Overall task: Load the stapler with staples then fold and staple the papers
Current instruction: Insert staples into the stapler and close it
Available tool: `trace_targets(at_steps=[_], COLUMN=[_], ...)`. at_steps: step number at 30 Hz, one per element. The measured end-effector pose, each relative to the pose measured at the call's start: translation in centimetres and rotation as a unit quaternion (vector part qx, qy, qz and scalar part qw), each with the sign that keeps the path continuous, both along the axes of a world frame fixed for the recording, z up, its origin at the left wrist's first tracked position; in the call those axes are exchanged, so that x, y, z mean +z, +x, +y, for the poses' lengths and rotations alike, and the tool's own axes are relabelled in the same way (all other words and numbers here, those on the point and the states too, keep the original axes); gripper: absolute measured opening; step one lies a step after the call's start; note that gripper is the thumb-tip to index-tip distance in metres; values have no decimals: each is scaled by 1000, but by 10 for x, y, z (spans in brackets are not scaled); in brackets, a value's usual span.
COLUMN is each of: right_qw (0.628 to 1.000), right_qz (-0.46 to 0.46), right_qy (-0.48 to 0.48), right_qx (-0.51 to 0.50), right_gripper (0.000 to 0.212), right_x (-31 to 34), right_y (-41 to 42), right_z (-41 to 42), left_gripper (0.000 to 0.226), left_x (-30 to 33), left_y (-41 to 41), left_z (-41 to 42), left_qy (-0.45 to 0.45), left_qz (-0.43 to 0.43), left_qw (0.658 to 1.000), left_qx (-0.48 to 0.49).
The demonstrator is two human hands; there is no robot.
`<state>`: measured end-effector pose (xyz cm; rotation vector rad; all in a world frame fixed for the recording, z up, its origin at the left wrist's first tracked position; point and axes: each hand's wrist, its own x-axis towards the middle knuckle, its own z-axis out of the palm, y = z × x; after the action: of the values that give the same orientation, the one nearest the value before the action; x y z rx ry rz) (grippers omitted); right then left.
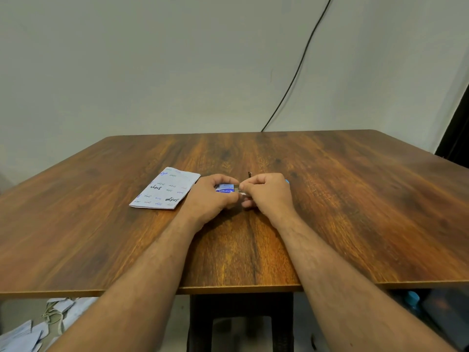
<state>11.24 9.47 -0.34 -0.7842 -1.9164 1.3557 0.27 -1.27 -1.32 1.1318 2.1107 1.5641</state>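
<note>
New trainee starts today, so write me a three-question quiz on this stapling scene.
1. True or false: the left hand holds the blue staple box.
2. Where does the folded paper lie? A) to the left of both hands B) under the right hand C) on the floor
3. Fill in: the right hand pinches a strip of ____ at the box's open end.

Key: 1 true; 2 A; 3 staples. The strip is small and blurred, so staples is a likely reading. The stapler is mostly hidden behind the right hand.
</note>
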Motion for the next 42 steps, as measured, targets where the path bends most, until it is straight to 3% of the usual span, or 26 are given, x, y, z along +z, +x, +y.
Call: trace_targets(at_steps=[8, 14, 20, 25, 36, 42], right_qw=[997, 993, 993, 994, 990, 969], right_qz=[48, 63, 69, 66, 39, 19], right_qy=[-61, -78, -18, 29, 118, 240], right_qx=[15, 56, 90, 85, 73, 57], right_gripper=[30, 27, 27, 27, 23, 24], right_x=[5, 2, -2, 0, -2, -8], right_y=[3, 0, 2, 4, 4, -2], right_z=[-3, -4, -8, -13, -14, -10], left_gripper=[40, 65, 61, 42, 42, 43], left_x=[-1, -2, 4, 6, 7, 7], left_y=[-1, -7, -6, -7, -7, -4], left_z=[-1, -2, -4, -3, -1, -4], left_qy=[87, 176, 199, 207, 205, 206], left_qz=[-63, -197, -254, -278, -265, -241], left_qw=[994, 964, 947, 938, 942, 948], left_qx=[21, 24, 0, -2, 27, 19])
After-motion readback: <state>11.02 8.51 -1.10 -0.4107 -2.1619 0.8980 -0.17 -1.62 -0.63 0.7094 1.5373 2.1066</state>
